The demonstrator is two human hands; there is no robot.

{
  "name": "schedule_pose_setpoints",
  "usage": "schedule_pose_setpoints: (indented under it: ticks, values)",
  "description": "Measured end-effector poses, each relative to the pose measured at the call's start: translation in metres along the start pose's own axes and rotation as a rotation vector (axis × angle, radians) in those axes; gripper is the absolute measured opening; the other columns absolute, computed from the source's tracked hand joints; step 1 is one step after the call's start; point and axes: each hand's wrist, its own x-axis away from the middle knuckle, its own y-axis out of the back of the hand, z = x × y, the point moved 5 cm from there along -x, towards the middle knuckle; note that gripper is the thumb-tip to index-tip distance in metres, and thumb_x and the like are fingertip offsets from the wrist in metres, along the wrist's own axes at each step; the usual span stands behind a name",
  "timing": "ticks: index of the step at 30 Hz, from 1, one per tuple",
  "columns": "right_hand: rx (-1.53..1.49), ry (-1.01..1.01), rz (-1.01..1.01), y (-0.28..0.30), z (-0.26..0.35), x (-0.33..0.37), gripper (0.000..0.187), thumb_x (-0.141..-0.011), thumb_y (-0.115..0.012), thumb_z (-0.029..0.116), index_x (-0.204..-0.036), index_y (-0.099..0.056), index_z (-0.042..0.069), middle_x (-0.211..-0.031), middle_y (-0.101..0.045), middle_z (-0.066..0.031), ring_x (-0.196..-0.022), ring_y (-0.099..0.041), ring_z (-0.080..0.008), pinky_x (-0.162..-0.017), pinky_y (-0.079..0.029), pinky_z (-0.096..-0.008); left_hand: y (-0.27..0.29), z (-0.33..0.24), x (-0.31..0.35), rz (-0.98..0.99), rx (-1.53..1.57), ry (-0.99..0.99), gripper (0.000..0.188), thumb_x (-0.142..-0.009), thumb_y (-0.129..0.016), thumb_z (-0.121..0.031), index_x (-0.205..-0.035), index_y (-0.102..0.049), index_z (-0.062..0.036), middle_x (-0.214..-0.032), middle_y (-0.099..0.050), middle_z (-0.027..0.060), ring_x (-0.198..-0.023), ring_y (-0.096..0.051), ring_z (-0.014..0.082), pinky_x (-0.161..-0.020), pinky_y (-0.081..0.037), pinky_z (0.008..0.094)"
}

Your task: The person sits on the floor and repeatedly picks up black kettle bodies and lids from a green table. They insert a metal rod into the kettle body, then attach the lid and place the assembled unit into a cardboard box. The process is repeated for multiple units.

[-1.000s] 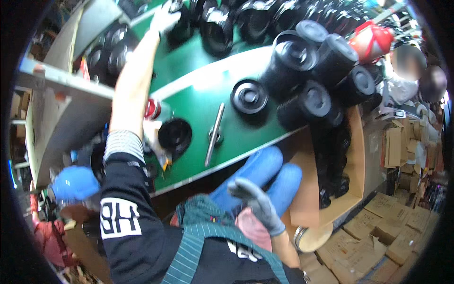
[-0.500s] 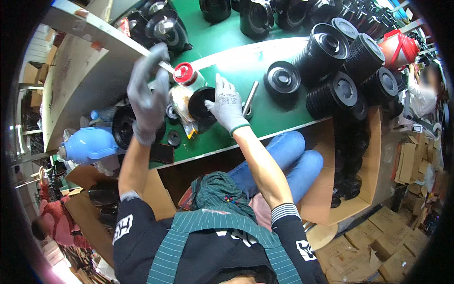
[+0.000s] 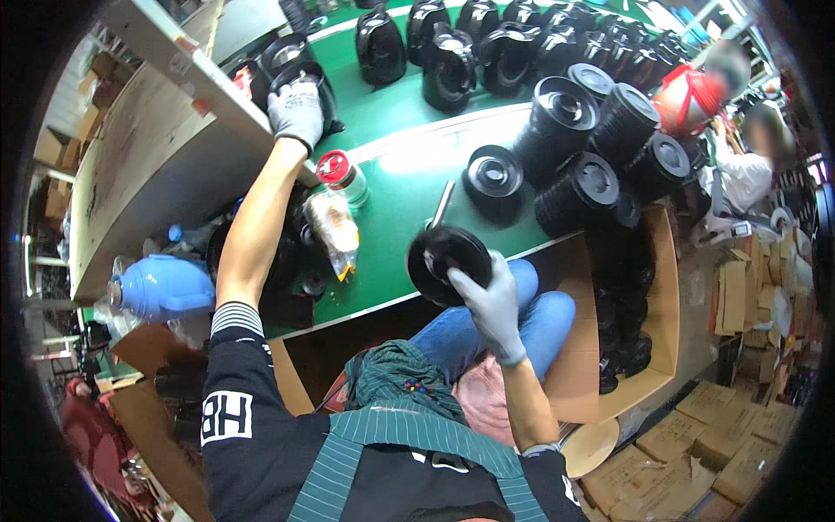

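Note:
My right hand (image 3: 494, 315), in a grey glove, grips a round black lid-like part (image 3: 448, 264) by its rim, thumb over its hollow face, above the near edge of the green table. At the far left my left hand (image 3: 297, 113), also gloved, reaches to a glossy black jug-shaped housing (image 3: 320, 89). Its fingers curl over the upper rim, partly hidden. A metal rod (image 3: 442, 205) stands beyond the held part. Right of it lies a single black disc part (image 3: 495, 172). A red-capped jar (image 3: 341, 174) and a plastic packet (image 3: 332, 228) sit between my arms.
Stacks of black discs (image 3: 565, 109) rise on the right, beside a red container (image 3: 684, 101). Several glossy black housings (image 3: 450, 70) line the far side. A beige metal post (image 3: 187, 65) and a blue jug (image 3: 165, 288) are at left. Another person (image 3: 748, 170) sits at far right.
My left hand has moved up and away to the black housing. My right hand has lifted the black round part from beside the packet and brought it nearer and to the right.

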Motion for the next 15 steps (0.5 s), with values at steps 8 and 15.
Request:
schedule_pose_setpoints:
  ticks: [8,15]
  values:
    - [0.086,0.165,-0.114,0.080,0.009,0.088,0.038,-0.083,-0.090,0.009,-0.115,-0.070,0.003,-0.137,-0.065,-0.0173,-0.122,-0.065,-0.0274,-0.107,-0.050,-0.0385,-0.035,0.028,-0.017,0.017,0.174,-0.122,0.045,-0.087,-0.082,-0.016,-0.131,-0.073,-0.0207,-0.129,-0.071,0.0101,-0.120,-0.068,0.0317,-0.103,-0.055,0.0445]
    - [0.526,0.771,-0.146,0.083,0.093,0.047,0.030,-0.077,-0.090,0.015,-0.100,-0.074,0.003,-0.155,-0.055,-0.0271,-0.141,-0.055,-0.0468,-0.119,-0.043,-0.0547,0.194,-0.046,0.041,-0.288,0.514,-0.652,0.028,-0.083,-0.082,-0.008,-0.110,-0.075,-0.0118,-0.107,-0.071,0.0093,-0.101,-0.071,0.0329,-0.087,-0.058,0.0428]
